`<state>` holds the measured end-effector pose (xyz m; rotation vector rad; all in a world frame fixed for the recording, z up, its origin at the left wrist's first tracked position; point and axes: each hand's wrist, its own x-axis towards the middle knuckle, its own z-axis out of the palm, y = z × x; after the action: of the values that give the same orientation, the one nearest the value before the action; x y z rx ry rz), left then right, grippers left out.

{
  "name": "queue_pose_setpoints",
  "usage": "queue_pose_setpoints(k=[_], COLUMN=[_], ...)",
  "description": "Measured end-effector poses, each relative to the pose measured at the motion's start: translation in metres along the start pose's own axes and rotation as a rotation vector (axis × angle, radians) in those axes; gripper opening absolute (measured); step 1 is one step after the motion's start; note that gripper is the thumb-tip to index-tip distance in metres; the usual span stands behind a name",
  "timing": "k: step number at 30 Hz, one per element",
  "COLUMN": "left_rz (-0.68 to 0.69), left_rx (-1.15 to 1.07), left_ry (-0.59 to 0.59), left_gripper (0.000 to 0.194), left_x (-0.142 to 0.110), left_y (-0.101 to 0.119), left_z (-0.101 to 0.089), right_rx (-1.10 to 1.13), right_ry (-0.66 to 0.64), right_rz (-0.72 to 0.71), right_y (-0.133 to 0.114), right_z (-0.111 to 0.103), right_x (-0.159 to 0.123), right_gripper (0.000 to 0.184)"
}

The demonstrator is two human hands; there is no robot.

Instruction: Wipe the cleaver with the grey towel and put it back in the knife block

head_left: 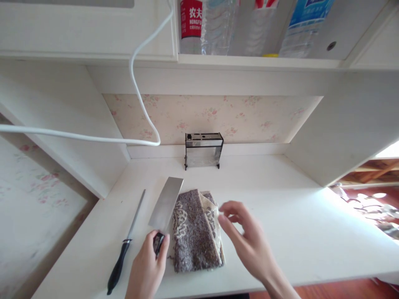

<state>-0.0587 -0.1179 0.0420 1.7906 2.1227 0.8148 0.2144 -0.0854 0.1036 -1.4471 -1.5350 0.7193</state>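
My left hand (149,262) is closed round the black handle of a cleaver (166,202), whose wide steel blade points away from me and rests partly on a folded brown patterned cloth (195,232). My right hand (246,238) hovers just right of the cloth with its fingers spread and curled, holding nothing. Left of the cleaver a honing steel (127,241) with a black handle lies on the white desk (280,224).
A metal knife holder (203,150) stands at the back of the desk against floral wallpaper. A white cable (137,91) hangs across the upper left. Water bottles (218,25) stand on the shelf above. The desk's right edge drops off near a cluttered area.
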Motion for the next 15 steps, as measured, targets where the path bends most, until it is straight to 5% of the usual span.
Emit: queue_pose_setpoints(k=[5,9,15], left_rz=[-0.241,-0.263,-0.433], left_rx=[-0.277,-0.531,-0.909], left_ry=[-0.079,-0.119,-0.104], left_gripper=[0.045,0.049,0.047], left_x=[-0.003,-0.008,-0.013], left_y=[0.011,0.025,0.051], left_z=[-0.009,-0.008,-0.007], right_rx=[-0.332,-0.179,0.356], right_ry=[-0.274,-0.325,-0.602], right_rz=[0.332,0.424,0.553], right_y=[0.032,0.038,0.032], right_z=[0.038,0.069,0.056], right_x=[0.032,0.046,0.062], right_gripper=[0.085,0.112,0.052])
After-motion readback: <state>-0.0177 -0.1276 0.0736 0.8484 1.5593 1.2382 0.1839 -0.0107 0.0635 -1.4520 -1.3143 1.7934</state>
